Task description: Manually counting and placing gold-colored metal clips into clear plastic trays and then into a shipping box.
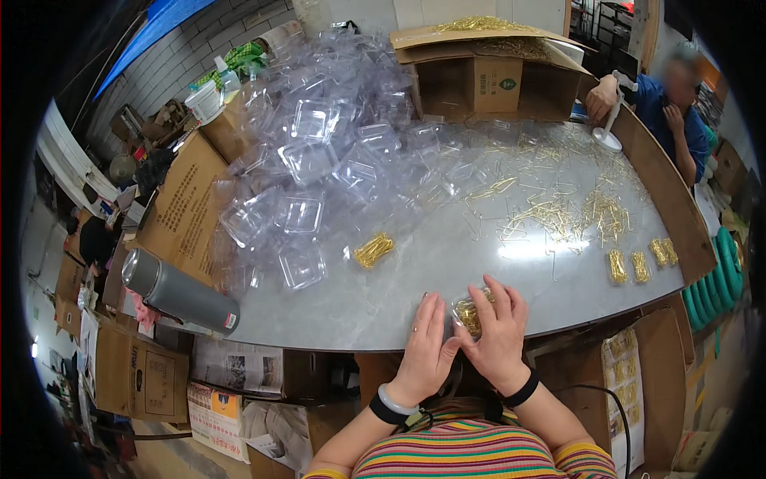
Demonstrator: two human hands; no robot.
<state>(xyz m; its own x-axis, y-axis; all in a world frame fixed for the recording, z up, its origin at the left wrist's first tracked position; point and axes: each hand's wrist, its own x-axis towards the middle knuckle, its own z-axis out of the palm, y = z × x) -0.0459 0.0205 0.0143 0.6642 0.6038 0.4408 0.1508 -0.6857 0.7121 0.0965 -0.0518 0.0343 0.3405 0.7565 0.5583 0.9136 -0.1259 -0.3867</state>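
Near the table's front edge, a small clear plastic box (465, 316) filled with gold wire pieces lies under my right hand (498, 338). The fingers of that hand bend over the box and its thumb presses the near side. My left hand (428, 351) lies just left of the box, fingers stretched out, holding nothing. Its thumb tip meets the right thumb. A bundle of gold wire pieces (373, 250) sits farther left on the grey table (351, 311). Several filled clear boxes (639, 266) stand at the right edge. The exact kind of wire piece is too small to tell.
A large heap of empty clear boxes (311, 164) covers the left back. Loose gold wire pieces (550, 219) are scattered at the right. A grey bottle (179, 291) lies at the left edge. Cardboard walls (666, 191) border the table; a person (677, 112) sits beyond.
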